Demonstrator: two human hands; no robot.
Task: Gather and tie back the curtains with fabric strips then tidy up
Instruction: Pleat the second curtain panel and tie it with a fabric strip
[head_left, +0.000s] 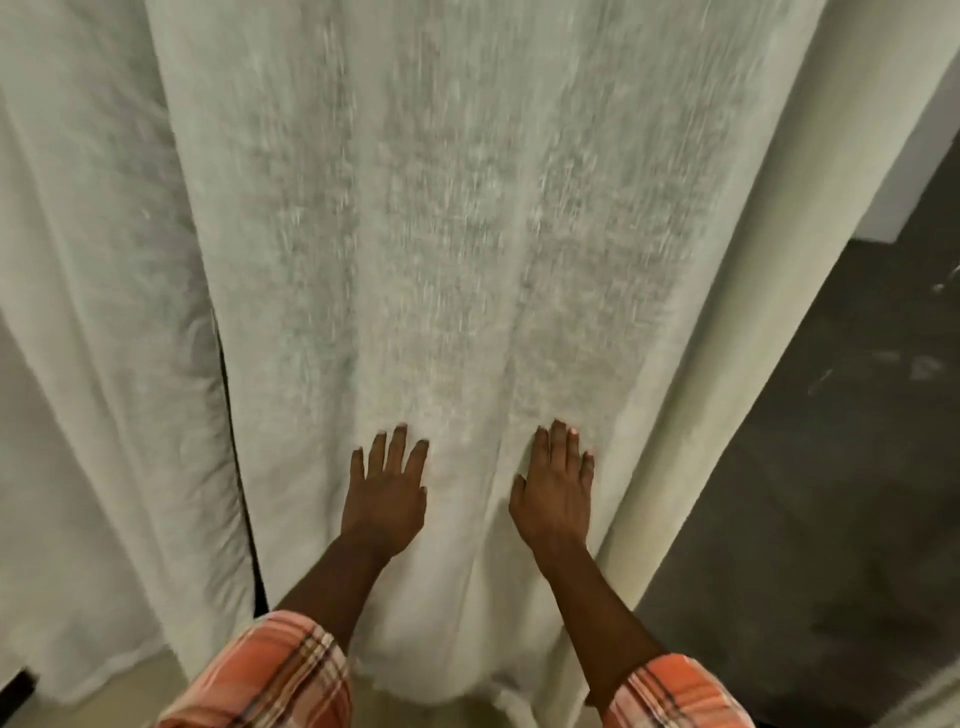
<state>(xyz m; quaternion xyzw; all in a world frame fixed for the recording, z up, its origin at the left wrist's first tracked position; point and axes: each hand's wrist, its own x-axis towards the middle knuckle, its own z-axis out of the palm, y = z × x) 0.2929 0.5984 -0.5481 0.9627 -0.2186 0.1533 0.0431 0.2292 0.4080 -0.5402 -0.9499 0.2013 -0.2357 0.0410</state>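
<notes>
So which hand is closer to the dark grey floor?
Right. The right hand lies on the white sheer curtain, nearer the dark grey floor; the left hand lies farther left.

The left hand (387, 501) sits just left of the frame's centre, flat, its back to the camera, fingers (397, 449) straight and slightly spread. The right hand (555, 499) lies level with it, a little to the right and apart from it, also flat, fingers closer together and thumb out to the left. Both forearms (322, 587) are bare, rising from orange plaid sleeves (270, 675) at the bottom edge.
</notes>
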